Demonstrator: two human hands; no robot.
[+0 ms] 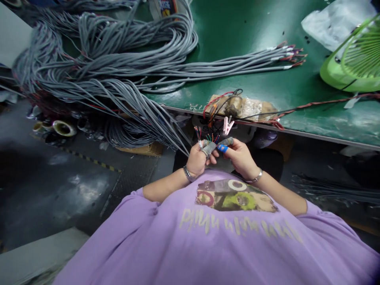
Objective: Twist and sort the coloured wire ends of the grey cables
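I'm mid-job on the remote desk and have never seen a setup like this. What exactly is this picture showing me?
There is no machine here: a person works with two bare hands, and the single view comes from a camera on their head, looking forward and down. The left hand holds thin coloured wires; the right hand pinches at them, though exactly which is too small to tell. Just beyond is a pink clip. On the green table lie grey cables, with a green fan and crumpled plastic to the right.
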